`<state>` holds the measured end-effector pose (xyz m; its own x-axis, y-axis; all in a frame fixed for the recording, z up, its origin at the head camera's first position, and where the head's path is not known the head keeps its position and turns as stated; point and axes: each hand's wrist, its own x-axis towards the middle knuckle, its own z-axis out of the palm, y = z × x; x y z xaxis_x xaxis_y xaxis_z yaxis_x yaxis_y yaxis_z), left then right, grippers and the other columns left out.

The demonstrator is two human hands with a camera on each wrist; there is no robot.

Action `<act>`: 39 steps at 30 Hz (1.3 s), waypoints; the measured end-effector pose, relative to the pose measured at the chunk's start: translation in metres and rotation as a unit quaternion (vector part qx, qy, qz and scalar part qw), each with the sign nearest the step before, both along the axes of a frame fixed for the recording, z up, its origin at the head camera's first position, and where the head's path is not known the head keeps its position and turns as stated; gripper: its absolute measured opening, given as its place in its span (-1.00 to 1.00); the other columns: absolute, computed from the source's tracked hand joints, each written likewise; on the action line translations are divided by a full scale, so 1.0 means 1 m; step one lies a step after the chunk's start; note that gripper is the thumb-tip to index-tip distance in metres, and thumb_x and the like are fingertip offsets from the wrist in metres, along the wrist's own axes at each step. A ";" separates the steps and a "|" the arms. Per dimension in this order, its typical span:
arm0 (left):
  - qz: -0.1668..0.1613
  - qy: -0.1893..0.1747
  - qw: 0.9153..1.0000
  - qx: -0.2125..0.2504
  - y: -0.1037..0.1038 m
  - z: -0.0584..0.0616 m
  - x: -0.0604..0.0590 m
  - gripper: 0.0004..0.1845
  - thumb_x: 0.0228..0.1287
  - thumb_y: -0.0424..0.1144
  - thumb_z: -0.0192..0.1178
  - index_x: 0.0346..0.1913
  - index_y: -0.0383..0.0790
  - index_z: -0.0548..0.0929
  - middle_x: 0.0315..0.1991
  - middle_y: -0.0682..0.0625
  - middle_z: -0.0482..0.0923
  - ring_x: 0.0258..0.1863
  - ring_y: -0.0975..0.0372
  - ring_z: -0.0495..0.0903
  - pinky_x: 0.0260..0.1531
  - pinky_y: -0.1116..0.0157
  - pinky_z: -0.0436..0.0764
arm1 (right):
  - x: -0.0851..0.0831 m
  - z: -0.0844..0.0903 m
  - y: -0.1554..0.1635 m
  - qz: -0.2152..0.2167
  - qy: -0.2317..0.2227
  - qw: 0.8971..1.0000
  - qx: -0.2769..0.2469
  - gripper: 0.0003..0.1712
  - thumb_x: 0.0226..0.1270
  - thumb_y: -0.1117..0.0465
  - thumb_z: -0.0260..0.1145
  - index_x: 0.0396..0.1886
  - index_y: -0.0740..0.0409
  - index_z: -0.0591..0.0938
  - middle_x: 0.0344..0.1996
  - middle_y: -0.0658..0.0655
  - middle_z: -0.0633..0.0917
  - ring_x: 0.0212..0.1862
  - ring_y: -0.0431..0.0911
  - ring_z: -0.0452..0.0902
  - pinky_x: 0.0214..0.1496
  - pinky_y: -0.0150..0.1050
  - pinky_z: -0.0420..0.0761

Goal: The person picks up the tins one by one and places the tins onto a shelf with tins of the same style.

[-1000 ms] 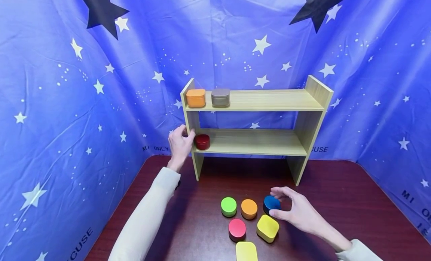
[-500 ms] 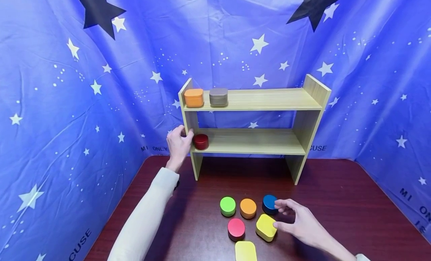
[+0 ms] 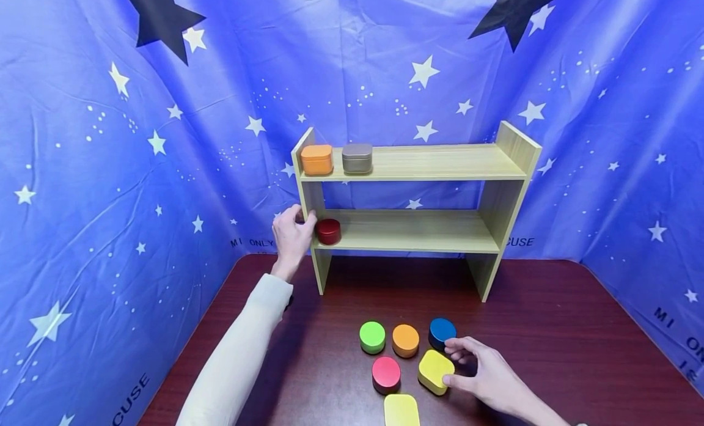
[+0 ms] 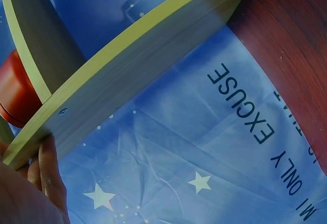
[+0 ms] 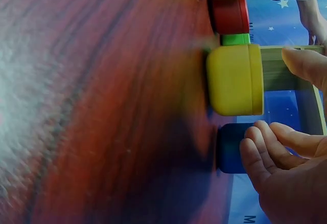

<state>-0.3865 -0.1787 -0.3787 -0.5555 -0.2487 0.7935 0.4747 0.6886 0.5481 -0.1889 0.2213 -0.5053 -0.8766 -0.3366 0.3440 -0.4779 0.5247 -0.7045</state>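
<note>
My left hand (image 3: 291, 238) grips the left side panel of a two-tier wooden shelf (image 3: 418, 163). In the left wrist view its fingers (image 4: 49, 175) lie against the panel's outer face. Low over the table, my right hand (image 3: 484, 377) hovers with fingers apart from the thumb, holding nothing. Its thumb is at the right edge of a yellow rounded-square tin (image 3: 436, 370); its fingertips are by a round blue tin (image 3: 442, 333). The right wrist view has the yellow tin (image 5: 234, 80) between thumb and fingers, and the fingertips overlapping the blue tin (image 5: 232, 150); contact cannot be told.
Round green (image 3: 372, 337), orange (image 3: 405, 340) and red (image 3: 386, 374) tins stand on the dark red table (image 3: 550, 328). Another yellow tin (image 3: 401, 409) is nearest. On the shelf are an orange tin (image 3: 316, 160), a grey tin (image 3: 357, 158) and a dark red tin (image 3: 329, 231).
My right hand has moved from around the blue tin down toward me, to the right side of the yellow tin. My left hand stays on the shelf panel. The tins have not moved.
</note>
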 end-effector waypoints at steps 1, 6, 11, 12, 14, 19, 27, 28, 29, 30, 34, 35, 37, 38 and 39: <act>0.000 -0.002 1.000 0.000 0.000 0.000 0.000 -0.71 0.25 -0.22 0.37 -0.53 -0.30 0.59 -0.55 -0.27 0.63 -0.48 -0.16 0.59 -0.29 -0.04 0.48 | 0.000 -0.001 0.000 0.002 -0.003 1.000 0.002 -0.39 0.11 0.20 0.71 0.11 0.35 0.70 -0.04 0.17 0.81 -0.10 -0.49 0.60 -0.07 -0.37 0.70; -0.003 -0.006 1.000 0.006 0.001 0.000 0.001 -0.74 0.24 -0.22 0.37 -0.50 -0.32 0.63 -0.53 -0.28 0.66 -0.46 -0.17 0.61 -0.27 -0.08 0.51 | 0.002 -0.006 -0.002 0.007 -0.019 1.000 0.013 -0.38 0.12 0.15 0.71 0.12 0.33 0.70 0.00 0.15 0.82 -0.10 -0.51 0.58 -0.07 -0.35 0.70; -0.005 0.005 1.000 0.006 0.001 0.000 0.001 -0.73 0.23 -0.24 0.37 -0.53 -0.32 0.61 -0.55 -0.27 0.64 -0.49 -0.16 0.59 -0.31 -0.04 0.49 | 0.003 -0.008 -0.003 0.014 -0.035 0.999 0.027 -0.34 0.13 0.10 0.72 0.17 0.28 0.69 0.04 0.14 0.81 -0.09 -0.51 0.58 -0.07 -0.34 0.70; -0.005 0.007 1.000 0.005 0.001 0.001 0.002 -0.72 0.23 -0.24 0.37 -0.54 -0.32 0.60 -0.56 -0.27 0.63 -0.49 -0.16 0.59 -0.32 -0.03 0.48 | 0.003 -0.008 -0.004 0.015 -0.045 0.998 0.032 -0.32 0.14 0.09 0.72 0.19 0.27 0.69 0.06 0.14 0.80 -0.09 -0.51 0.58 -0.06 -0.35 0.70; -0.002 0.006 1.000 0.003 0.001 0.001 0.002 -0.71 0.23 -0.24 0.37 -0.55 -0.32 0.58 -0.57 -0.26 0.61 -0.51 -0.15 0.57 -0.33 0.00 0.46 | 0.004 -0.008 -0.004 0.014 -0.060 0.997 0.040 -0.30 0.15 0.05 0.71 0.22 0.26 0.68 0.08 0.12 0.80 -0.09 -0.50 0.58 -0.06 -0.35 0.69; 0.002 0.004 1.000 -0.002 0.001 0.001 0.001 -0.70 0.24 -0.22 0.37 -0.55 -0.31 0.57 -0.57 -0.25 0.60 -0.51 -0.13 0.57 -0.34 0.02 0.46 | 0.004 -0.008 -0.007 0.007 -0.080 0.995 0.058 -0.25 0.14 -0.01 0.72 0.26 0.21 0.67 0.11 0.06 0.79 -0.05 -0.46 0.59 -0.03 -0.35 0.68; 0.000 0.003 1.000 -0.001 0.001 0.001 0.000 -0.69 0.23 -0.22 0.37 -0.56 -0.30 0.54 -0.59 -0.25 0.57 -0.50 -0.15 0.55 -0.34 0.01 0.43 | 0.003 -0.010 -0.010 -0.013 -0.085 0.993 0.081 -0.20 0.06 -0.09 0.74 0.26 0.13 0.68 0.12 -0.02 0.78 0.04 -0.43 0.58 0.04 -0.38 0.63; 0.000 0.002 1.000 0.000 0.001 0.001 0.000 -0.68 0.23 -0.22 0.37 -0.56 -0.30 0.54 -0.59 -0.25 0.56 -0.51 -0.15 0.55 -0.34 0.02 0.42 | 0.003 -0.010 -0.010 -0.016 -0.081 0.993 0.084 -0.19 0.05 -0.10 0.74 0.26 0.13 0.68 0.13 -0.03 0.78 0.05 -0.43 0.59 0.05 -0.39 0.62; -0.001 0.001 1.000 0.000 0.001 0.001 0.000 -0.68 0.23 -0.23 0.37 -0.57 -0.30 0.53 -0.59 -0.25 0.55 -0.51 -0.16 0.54 -0.34 0.03 0.41 | 0.004 -0.010 -0.011 -0.017 -0.077 0.993 0.087 -0.19 0.05 -0.10 0.74 0.25 0.13 0.68 0.13 -0.03 0.78 0.05 -0.42 0.59 0.06 -0.39 0.63; -0.001 0.000 1.000 0.000 0.001 0.001 0.000 -0.68 0.23 -0.23 0.37 -0.57 -0.30 0.53 -0.59 -0.25 0.55 -0.51 -0.16 0.54 -0.34 0.04 0.41 | 0.004 -0.011 -0.011 -0.019 -0.073 0.993 0.088 -0.19 0.04 -0.11 0.74 0.25 0.13 0.69 0.12 -0.03 0.78 0.05 -0.42 0.59 0.06 -0.39 0.63; -0.001 0.001 1.000 -0.001 0.001 0.001 0.000 -0.68 0.24 -0.22 0.37 -0.57 -0.30 0.53 -0.59 -0.25 0.55 -0.51 -0.15 0.53 -0.33 0.06 0.40 | 0.004 -0.011 -0.011 -0.023 -0.069 0.993 0.089 -0.19 0.03 -0.11 0.75 0.24 0.13 0.69 0.12 -0.04 0.78 0.05 -0.41 0.60 0.07 -0.38 0.63; 0.000 0.003 1.000 -0.001 0.001 0.000 0.000 -0.68 0.24 -0.22 0.37 -0.57 -0.30 0.53 -0.59 -0.25 0.55 -0.51 -0.14 0.54 -0.34 0.05 0.41 | 0.004 -0.011 -0.011 -0.023 -0.071 0.993 0.088 -0.19 0.03 -0.11 0.75 0.24 0.13 0.69 0.11 -0.04 0.78 0.05 -0.41 0.60 0.06 -0.38 0.63; 0.002 0.007 1.000 -0.003 0.001 0.000 -0.001 -0.68 0.23 -0.22 0.37 -0.57 -0.30 0.53 -0.59 -0.24 0.55 -0.52 -0.14 0.54 -0.35 0.04 0.41 | 0.004 -0.011 -0.011 -0.024 -0.077 0.993 0.088 -0.20 0.03 -0.11 0.75 0.23 0.11 0.69 0.11 -0.05 0.78 0.05 -0.42 0.59 0.06 -0.38 0.63; 0.002 0.009 1.000 -0.003 0.001 0.000 -0.001 -0.68 0.23 -0.22 0.37 -0.57 -0.30 0.53 -0.60 -0.24 0.54 -0.52 -0.13 0.53 -0.35 0.03 0.42 | 0.004 -0.010 -0.011 -0.024 -0.079 0.993 0.088 -0.21 0.03 -0.11 0.75 0.23 0.11 0.69 0.10 -0.06 0.78 0.04 -0.43 0.59 0.06 -0.38 0.63; 0.003 0.010 1.000 -0.003 0.001 0.001 0.000 -0.68 0.23 -0.22 0.37 -0.57 -0.29 0.53 -0.60 -0.24 0.54 -0.52 -0.13 0.53 -0.35 0.02 0.42 | 0.004 -0.010 -0.011 -0.024 -0.080 0.993 0.086 -0.22 0.03 -0.10 0.75 0.22 0.10 0.69 0.09 -0.07 0.78 0.04 -0.43 0.59 0.05 -0.38 0.62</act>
<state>-0.3870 -0.1776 -0.3781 -0.5372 -0.2471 0.8065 0.4820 0.6947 0.5339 -0.1846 0.2104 -0.5155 -0.9318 -0.3349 0.1403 -0.3390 0.6639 -0.6665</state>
